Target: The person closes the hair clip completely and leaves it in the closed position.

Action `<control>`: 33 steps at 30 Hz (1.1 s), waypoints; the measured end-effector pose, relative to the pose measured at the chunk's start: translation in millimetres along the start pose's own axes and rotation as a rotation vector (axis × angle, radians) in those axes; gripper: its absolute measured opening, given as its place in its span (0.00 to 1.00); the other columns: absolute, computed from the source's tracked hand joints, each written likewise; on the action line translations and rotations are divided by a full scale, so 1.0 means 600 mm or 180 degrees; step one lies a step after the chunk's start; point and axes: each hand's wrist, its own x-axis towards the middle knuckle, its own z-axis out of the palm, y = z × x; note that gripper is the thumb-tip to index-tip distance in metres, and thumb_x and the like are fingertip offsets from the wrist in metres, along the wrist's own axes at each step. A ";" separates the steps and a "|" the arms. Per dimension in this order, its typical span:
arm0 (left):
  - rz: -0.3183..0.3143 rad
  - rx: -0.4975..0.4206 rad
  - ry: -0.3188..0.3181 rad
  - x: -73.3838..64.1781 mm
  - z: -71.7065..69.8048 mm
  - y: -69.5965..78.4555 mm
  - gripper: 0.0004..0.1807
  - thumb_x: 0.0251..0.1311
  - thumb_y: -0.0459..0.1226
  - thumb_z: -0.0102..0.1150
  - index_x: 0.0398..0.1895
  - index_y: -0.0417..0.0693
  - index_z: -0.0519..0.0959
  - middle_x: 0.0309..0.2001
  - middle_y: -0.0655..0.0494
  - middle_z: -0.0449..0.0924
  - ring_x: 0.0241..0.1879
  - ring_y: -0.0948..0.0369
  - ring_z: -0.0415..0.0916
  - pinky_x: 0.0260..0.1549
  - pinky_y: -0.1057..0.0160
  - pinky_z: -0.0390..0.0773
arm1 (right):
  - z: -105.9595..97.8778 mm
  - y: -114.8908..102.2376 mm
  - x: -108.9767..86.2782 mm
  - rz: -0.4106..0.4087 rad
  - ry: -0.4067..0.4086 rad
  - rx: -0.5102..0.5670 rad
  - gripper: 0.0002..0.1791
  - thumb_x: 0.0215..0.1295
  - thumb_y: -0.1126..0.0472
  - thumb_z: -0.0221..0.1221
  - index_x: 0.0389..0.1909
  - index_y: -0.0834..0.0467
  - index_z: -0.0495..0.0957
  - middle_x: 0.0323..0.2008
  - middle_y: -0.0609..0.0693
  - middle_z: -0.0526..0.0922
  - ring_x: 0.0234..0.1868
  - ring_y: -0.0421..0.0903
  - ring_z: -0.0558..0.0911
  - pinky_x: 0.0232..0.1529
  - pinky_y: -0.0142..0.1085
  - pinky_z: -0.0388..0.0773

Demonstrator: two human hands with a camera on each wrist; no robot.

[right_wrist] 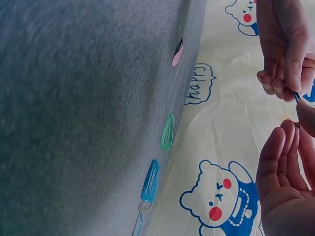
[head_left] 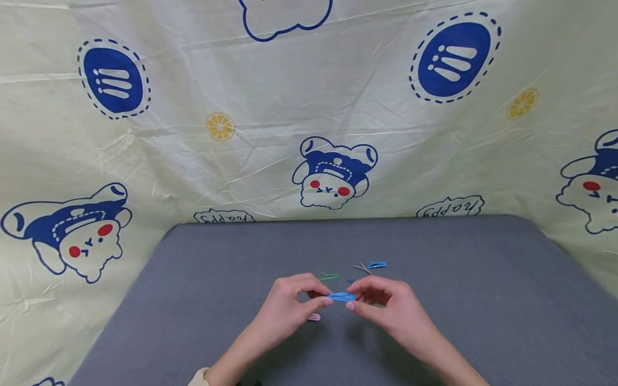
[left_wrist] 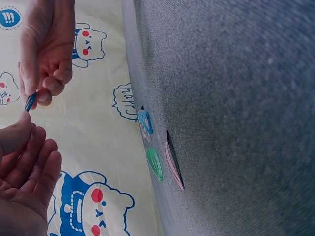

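A blue snap hair clip (head_left: pixel 341 296) is held above the table between both hands. My left hand (head_left: pixel 295 301) pinches one end between thumb and fingertips, and my right hand (head_left: pixel 392 301) pinches the other end. In the left wrist view the same blue hair clip (left_wrist: pixel 30 102) shows edge-on between the fingertips. Only a sliver of it appears in the right wrist view. Below and behind the hands lie a green hair clip (head_left: pixel 330 276) and a pink hair clip (head_left: pixel 314 317), the pink one partly hidden by the left hand.
Farther back on the grey table (head_left: pixel 217 257) rest another blue hair clip (head_left: pixel 377 265) and a grey clip (head_left: pixel 362 268). A further blue piece (head_left: pixel 351 281) is mostly covered by the right hand. A patterned cloth (head_left: pixel 270 86) hangs behind the table.
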 end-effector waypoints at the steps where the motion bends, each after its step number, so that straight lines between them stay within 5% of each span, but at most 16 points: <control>1: -0.0007 0.0015 -0.0016 0.000 0.000 0.000 0.03 0.56 0.37 0.71 0.33 0.56 0.87 0.30 0.72 0.80 0.31 0.68 0.76 0.32 0.65 0.77 | -0.001 0.000 0.000 -0.0052 0.0006 -0.0057 0.09 0.58 0.56 0.71 0.38 0.50 0.84 0.31 0.48 0.83 0.31 0.47 0.82 0.36 0.38 0.80; 6: -0.0098 0.0000 -0.0132 0.001 -0.002 0.000 0.03 0.55 0.36 0.71 0.33 0.53 0.88 0.29 0.71 0.80 0.31 0.68 0.76 0.32 0.65 0.78 | -0.001 0.005 0.001 -0.0176 0.0003 -0.0196 0.09 0.57 0.53 0.71 0.37 0.47 0.84 0.31 0.45 0.83 0.31 0.46 0.82 0.36 0.38 0.80; 18: -0.0245 -0.0039 -0.0453 0.004 -0.015 -0.002 0.05 0.59 0.35 0.67 0.37 0.52 0.88 0.32 0.70 0.81 0.33 0.68 0.76 0.34 0.64 0.79 | 0.004 0.008 0.004 -0.0018 -0.0010 -0.0374 0.08 0.56 0.56 0.72 0.36 0.46 0.84 0.32 0.43 0.82 0.32 0.44 0.81 0.37 0.38 0.80; 27: -0.0485 -0.0409 -0.0611 0.004 -0.016 -0.006 0.04 0.58 0.31 0.68 0.33 0.48 0.87 0.30 0.62 0.80 0.30 0.63 0.80 0.30 0.61 0.83 | 0.004 0.013 0.004 -0.0211 -0.0117 -0.0572 0.08 0.58 0.59 0.71 0.36 0.45 0.84 0.31 0.40 0.82 0.31 0.42 0.81 0.37 0.37 0.80; 33: -0.0483 -0.0257 -0.0794 0.007 -0.014 -0.016 0.04 0.58 0.29 0.67 0.32 0.47 0.86 0.28 0.63 0.80 0.27 0.65 0.79 0.28 0.66 0.80 | 0.006 0.023 0.005 -0.0203 -0.0214 -0.0724 0.08 0.59 0.61 0.70 0.36 0.45 0.83 0.31 0.38 0.81 0.31 0.39 0.80 0.36 0.36 0.79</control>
